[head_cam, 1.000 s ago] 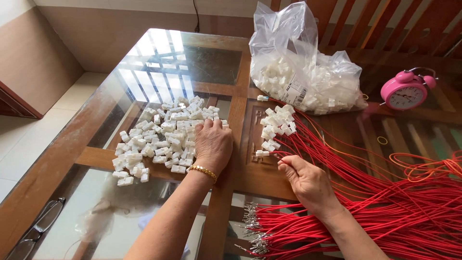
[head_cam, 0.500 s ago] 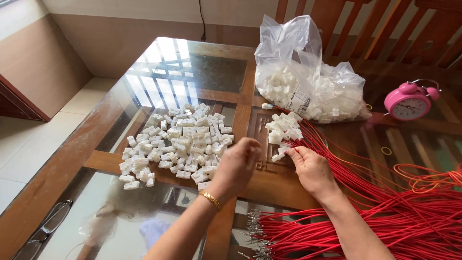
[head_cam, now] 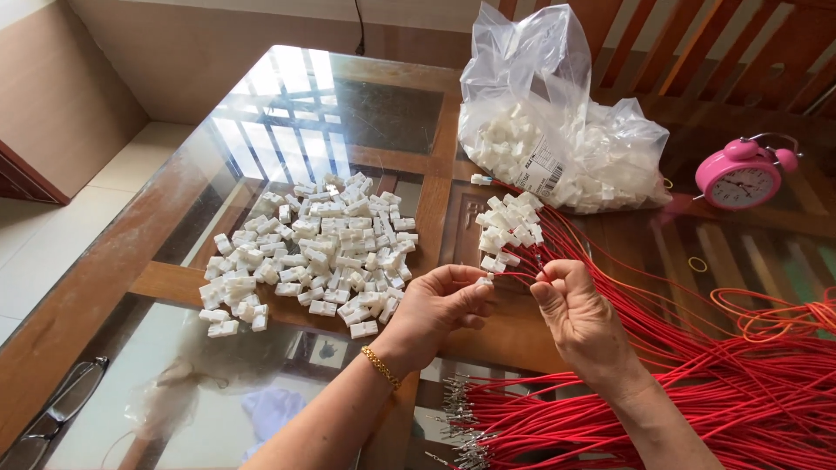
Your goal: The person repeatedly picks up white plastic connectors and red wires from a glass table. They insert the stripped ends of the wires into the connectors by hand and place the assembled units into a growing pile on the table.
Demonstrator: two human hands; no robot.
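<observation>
Two hands meeting now at the middle of the table's near side, having risen off the glass since half a second ago. Left hand (head_cam: 438,306), then lying at the edge of the big pile of white plastic pieces (head_cam: 309,252), now lifted clear of it and pinching one small white piece (head_cam: 484,280) between thumb and fingertips. Right hand (head_cam: 578,312), then lower beside the small pile (head_cam: 509,228), now raised just beside the left one, fingers closed on a thin red wire (head_cam: 528,276) whose end is pointing toward the pinched piece; whether touching it, cannot tell. Lying spread across the right half of the glass table (head_cam: 287,96), the bundle of red wires (head_cam: 697,400), metal tips crowding the near edge. Sitting at the far side, a clear bag of white pieces (head_cam: 557,148) and, well to its right, a pink alarm clock (head_cam: 742,178). Resting at the near left corner, a pair of glasses (head_cam: 52,409). Staying open for moving: bare glass beyond the big pile and along the left edge.
</observation>
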